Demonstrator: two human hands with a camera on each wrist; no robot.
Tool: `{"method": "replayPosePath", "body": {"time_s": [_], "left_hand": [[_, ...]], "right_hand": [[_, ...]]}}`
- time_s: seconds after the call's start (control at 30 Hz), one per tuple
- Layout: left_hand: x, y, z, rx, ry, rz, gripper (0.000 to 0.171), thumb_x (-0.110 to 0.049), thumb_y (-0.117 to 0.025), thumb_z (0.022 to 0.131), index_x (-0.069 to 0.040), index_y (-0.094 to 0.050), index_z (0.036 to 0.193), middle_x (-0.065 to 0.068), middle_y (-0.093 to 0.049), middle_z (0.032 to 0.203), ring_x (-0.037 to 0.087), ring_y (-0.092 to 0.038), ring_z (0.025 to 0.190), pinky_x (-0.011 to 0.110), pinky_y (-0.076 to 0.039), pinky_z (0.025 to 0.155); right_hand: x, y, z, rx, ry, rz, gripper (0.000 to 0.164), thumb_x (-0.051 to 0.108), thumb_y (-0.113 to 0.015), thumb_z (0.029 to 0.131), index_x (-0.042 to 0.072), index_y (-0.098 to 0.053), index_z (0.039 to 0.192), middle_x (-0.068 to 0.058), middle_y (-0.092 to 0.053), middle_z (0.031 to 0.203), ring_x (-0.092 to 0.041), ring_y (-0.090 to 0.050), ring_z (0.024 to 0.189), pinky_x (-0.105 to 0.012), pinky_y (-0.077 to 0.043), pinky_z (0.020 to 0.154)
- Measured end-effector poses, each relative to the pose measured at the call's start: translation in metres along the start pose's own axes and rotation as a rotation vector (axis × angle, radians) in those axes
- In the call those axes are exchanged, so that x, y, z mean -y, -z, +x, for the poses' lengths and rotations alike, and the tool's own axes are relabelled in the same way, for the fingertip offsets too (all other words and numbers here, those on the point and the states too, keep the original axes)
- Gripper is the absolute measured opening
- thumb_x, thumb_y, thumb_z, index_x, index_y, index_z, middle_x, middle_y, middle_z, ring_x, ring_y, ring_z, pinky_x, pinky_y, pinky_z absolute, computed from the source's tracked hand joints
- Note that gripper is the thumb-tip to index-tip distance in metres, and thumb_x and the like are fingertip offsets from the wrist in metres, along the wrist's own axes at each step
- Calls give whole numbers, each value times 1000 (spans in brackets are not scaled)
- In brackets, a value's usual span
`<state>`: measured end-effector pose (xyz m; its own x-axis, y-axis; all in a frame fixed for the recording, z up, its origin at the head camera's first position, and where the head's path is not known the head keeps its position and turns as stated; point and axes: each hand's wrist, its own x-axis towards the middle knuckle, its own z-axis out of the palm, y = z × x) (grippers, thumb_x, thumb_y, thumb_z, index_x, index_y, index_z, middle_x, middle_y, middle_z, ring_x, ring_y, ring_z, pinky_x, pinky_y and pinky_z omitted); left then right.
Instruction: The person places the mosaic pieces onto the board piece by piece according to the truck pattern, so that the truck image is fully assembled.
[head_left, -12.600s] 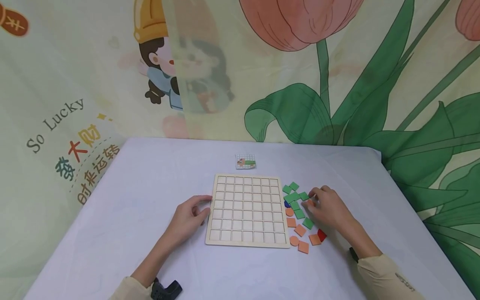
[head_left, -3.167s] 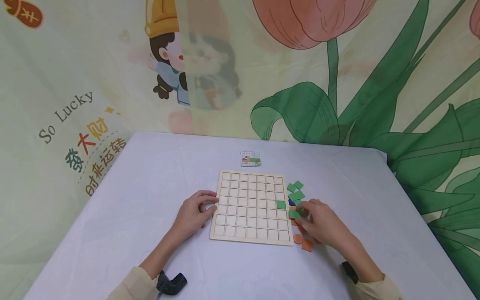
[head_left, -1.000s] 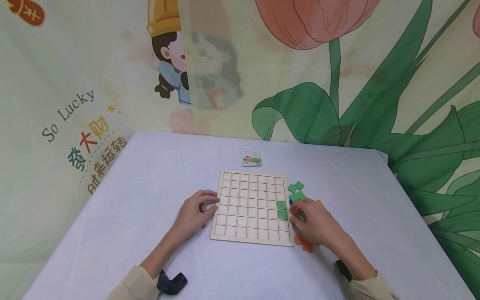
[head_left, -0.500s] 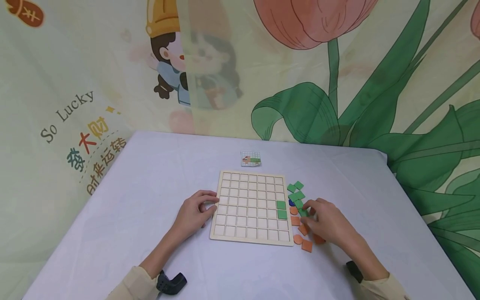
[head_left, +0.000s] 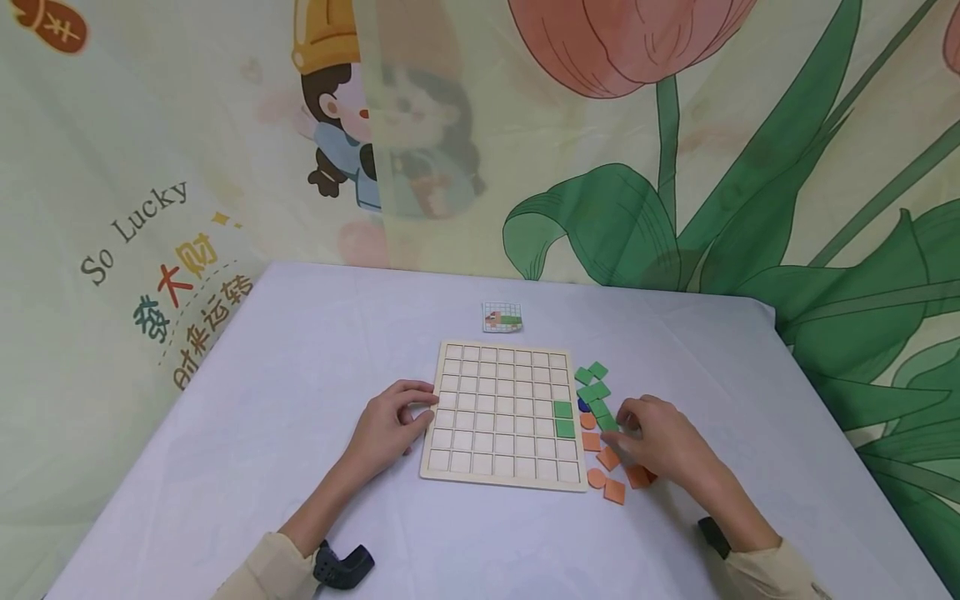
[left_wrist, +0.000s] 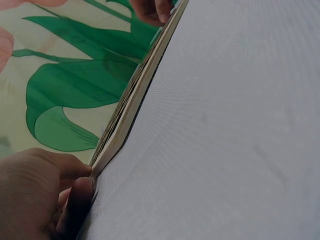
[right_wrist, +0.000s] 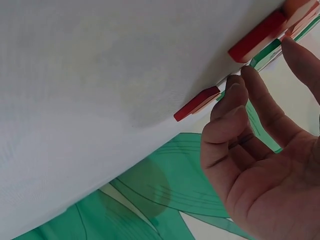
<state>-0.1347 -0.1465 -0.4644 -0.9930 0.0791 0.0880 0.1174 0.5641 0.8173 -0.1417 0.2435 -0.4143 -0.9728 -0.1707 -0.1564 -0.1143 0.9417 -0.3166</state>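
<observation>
In the head view a wooden grid board (head_left: 483, 425) lies on the table, with two green square tiles (head_left: 563, 419) in its right column. At the board's left edge my left hand (head_left: 386, 421) grips the rim between index finger and thumb, also visible in the left wrist view. Right of the board, my right hand (head_left: 663, 437) hovers with thumb and fingers apart around a green tile (head_left: 606, 423). Firm contact with it cannot be made out. Other green tiles (head_left: 592, 391), orange squares (head_left: 614, 492), orange discs (head_left: 596, 477) and a partly hidden blue piece (head_left: 582, 406) lie nearby.
A small picture card (head_left: 502, 317) with a grid lies behind the board. White cloth (head_left: 337, 333) covers the table. Red-edged pieces (right_wrist: 257, 37) appear near my fingers in the right wrist view. A printed curtain (head_left: 450, 125) hangs behind.
Both green squares now sit in the board; only one did about three seconds ago. My right hand has moved right, away from the board. My left hand stays at the rim.
</observation>
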Motion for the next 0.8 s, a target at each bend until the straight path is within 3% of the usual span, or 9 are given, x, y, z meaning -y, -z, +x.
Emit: {"method": "replayPosePath", "body": {"time_s": [0.8], "left_hand": [[-3,0,-1,-7,17,-2,22,-8,-77,94,-9,-80,116,2,-70,135,10,-53,54,24,-45,48]], "right_hand": [[2,1,-1,1,-37,-7,32,29,-87,87,4,-73,101,-9,-70,96,-21,-61,85,-39,-61,74]]}}
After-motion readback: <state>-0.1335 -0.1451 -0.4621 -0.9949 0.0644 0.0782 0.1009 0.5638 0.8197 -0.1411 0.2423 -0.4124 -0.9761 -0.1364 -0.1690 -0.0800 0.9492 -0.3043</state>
